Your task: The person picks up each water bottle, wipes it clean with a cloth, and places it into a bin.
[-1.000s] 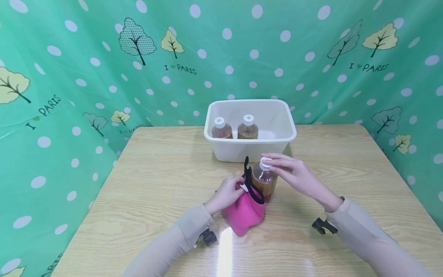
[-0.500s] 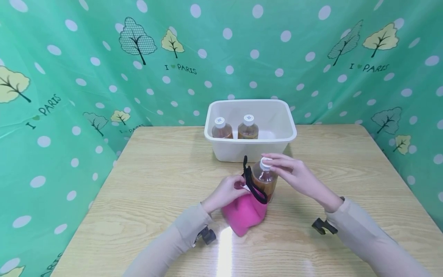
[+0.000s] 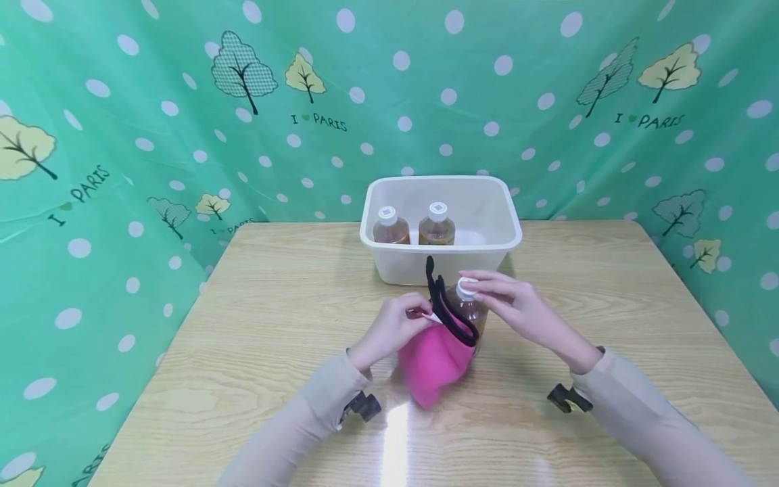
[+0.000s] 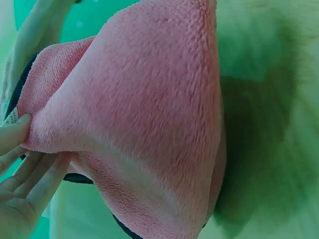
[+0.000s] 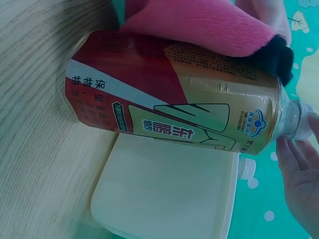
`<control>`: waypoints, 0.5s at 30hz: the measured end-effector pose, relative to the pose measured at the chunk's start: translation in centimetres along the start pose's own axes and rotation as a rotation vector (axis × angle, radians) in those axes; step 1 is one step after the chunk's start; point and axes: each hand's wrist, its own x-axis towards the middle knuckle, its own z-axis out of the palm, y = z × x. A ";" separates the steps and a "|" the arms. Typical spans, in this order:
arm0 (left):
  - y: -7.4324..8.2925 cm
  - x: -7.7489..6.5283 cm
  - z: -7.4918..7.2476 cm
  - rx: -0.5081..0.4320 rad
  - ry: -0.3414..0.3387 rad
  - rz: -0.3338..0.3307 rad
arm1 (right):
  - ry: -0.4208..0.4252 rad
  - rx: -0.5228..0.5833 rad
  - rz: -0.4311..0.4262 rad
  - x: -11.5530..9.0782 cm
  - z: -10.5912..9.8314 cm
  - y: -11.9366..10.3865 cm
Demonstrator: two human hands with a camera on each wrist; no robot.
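Note:
My left hand (image 3: 392, 325) pinches a fuzzy pink cloth (image 3: 435, 362) with black edging near its small white tag. A black hanging loop (image 3: 430, 267) sticks up from the cloth's top edge. The fabric hangs in folds against the near left side of a drink bottle (image 3: 475, 308), hiding much of it in the head view. My right hand (image 3: 505, 297) holds this bottle by its white cap, fingers over the top. In the right wrist view the bottle's red and gold label (image 5: 164, 94) shows, and it stands upright on the table. The cloth's underside fills the left wrist view (image 4: 144, 99).
Just behind the bottle stands a white plastic bin (image 3: 438, 264). Two capped bottles, a left one (image 3: 389, 230) and a right one (image 3: 436, 226), stand inside it. A green dotted curtain (image 3: 389, 101) surrounds the far and side edges of the wooden table (image 3: 274, 284).
My left hand has raised the cloth's edge and shifted it a little to the right, so it covers more of the bottle. My right hand stays on the cap.

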 end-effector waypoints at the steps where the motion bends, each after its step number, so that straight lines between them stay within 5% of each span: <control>1: 0.1 0.1 -0.1 -0.002 0.004 0.000 | -0.001 -0.002 -0.003 0.0 0.0 0.0; 15: -0.2 0.4 0.4 0.006 -0.025 -0.034 | 0.007 0.004 0.008 -0.2 -0.2 0.2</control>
